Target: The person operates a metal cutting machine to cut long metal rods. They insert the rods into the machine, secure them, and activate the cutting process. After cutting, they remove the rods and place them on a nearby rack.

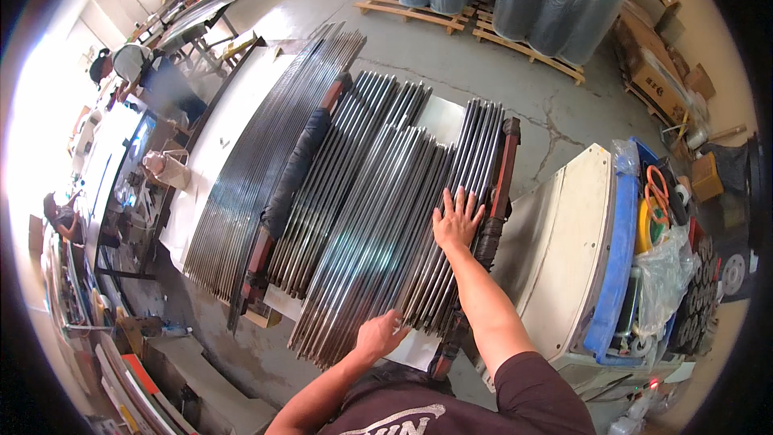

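Long metal rods [362,225] lie side by side in several bunches in front of me, shiny and dark grey. My right hand [457,224] is open, its fingers spread flat on top of the right-hand bunch of rods [475,145]. Near the front ends of the rods is my left hand [382,335], its fingers curled in beside the tips. Whatever those fingers hold, if anything, is hidden. Under the rods, parts of a white sheet [444,118] show. Farther left, a wide layer of thin dark strips [266,153] rests on a white board.
A padded red bar [506,161] borders the rods on the right; a black-wrapped bar [298,165] runs left of them. A pale cabinet [564,234] and blue bin [616,274] stand at right. Wrapped rolls [531,0] stand on pallets behind. Two people work at left.
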Motion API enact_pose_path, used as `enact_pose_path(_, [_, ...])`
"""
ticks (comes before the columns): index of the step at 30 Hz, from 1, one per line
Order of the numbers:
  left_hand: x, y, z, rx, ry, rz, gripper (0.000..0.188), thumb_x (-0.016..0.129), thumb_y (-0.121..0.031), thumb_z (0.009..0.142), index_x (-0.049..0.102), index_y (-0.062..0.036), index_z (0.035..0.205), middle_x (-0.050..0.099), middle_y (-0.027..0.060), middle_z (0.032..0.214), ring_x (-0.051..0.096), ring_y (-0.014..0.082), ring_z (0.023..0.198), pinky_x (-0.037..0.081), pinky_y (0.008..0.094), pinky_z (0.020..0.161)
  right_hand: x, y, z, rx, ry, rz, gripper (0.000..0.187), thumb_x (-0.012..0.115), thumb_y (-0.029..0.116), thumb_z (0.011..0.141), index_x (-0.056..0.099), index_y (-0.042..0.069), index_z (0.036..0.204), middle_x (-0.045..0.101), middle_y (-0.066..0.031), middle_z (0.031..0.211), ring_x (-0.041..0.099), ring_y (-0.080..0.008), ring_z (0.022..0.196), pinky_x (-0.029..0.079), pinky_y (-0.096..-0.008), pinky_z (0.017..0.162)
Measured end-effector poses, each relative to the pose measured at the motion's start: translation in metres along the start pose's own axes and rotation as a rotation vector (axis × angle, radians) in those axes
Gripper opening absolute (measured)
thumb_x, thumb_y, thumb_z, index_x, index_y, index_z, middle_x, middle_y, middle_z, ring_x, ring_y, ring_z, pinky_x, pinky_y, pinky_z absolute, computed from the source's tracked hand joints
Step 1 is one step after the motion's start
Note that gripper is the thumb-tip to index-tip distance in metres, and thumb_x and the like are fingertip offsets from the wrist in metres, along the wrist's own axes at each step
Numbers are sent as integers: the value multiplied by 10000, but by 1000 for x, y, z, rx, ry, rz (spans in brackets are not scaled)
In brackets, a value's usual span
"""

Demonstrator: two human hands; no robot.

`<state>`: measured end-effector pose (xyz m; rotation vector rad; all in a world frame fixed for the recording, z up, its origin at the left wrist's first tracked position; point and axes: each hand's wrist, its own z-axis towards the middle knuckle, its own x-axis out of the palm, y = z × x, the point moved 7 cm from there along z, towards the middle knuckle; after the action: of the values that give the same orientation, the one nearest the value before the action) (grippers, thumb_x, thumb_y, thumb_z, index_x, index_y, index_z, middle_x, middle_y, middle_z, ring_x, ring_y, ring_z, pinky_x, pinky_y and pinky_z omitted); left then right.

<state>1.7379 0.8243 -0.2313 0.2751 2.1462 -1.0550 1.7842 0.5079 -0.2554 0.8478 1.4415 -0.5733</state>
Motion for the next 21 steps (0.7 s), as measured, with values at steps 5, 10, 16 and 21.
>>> enact_pose_path(5, [24, 48, -62, -48, 111, -134, 463, 730, -419, 877, 623, -83, 1177, 756, 123, 955, 723, 316, 939, 564, 445, 797, -8, -12, -11, -4, -5, 97, 636, 423, 491, 1040, 292, 199, 1590, 179, -118, 1672, 88, -341, 1552, -28, -581, 1240])
enact_pose_path(10, [15, 85, -123, -172, 92, -350, 524, 704, -412, 914, 602, -51, 1280, 755, 144, 1012, 724, 292, 983, 558, 385, 859, -44, 48, -132, -280, -49, 652, 610, 477, 435, 1040, 440, 20, 1485, 360, -223, 1579, 305, -378, 1484, 203, -468, 1236])
enact_pose_path(16, [2, 61, -133, -267, 175, -1985, 853, 301, -707, 998, 371, -22, 1501, 520, 152, 1448, 479, 294, 1344, 332, 431, 1166, -92, 145, -368, -931, 52, 865, 648, 589, 324, 969, 422, -36, 1482, 430, -263, 1519, 372, -421, 1445, 260, -490, 1199])
enact_pose_path(21, [-30, 28, -179, 95, 528, -2054, 920, 214, -770, 968, 346, -72, 1552, 388, 37, 1573, 380, 218, 1432, 251, 384, 1208, -47, 137, -411, -919, 60, 673, 677, 538, 350, 1004, 327, -3, 1542, 354, -229, 1579, 330, -376, 1473, 201, -499, 1219])
